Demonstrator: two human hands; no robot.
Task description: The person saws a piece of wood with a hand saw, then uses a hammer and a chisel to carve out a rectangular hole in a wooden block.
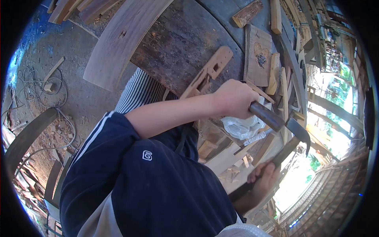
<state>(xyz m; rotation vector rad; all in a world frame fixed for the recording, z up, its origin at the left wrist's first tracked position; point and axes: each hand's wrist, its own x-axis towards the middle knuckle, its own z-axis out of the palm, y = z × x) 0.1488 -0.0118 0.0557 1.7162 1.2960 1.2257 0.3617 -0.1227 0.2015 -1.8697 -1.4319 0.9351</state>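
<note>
My left hand (237,98) is closed round a chisel; its brown cylindrical handle (267,116) sticks out toward the right. The chisel's metal partly shows on the other side of the fist, at a slotted wooden piece (216,66) with a square hole, lying on the dark worktop (177,35). My right hand (265,177), lower right, grips the wooden handle of a hammer. The hammer's dark, curved head (299,132) is close beside the chisel handle's end; whether they touch is unclear.
A curved plank (118,43) crosses the worktop's left edge. Right of the slotted piece lie a board (256,53) with small dark metal pieces, wooden strips and a clear plastic bag (244,127). Tangled cable (65,89) and shavings cover the floor at left.
</note>
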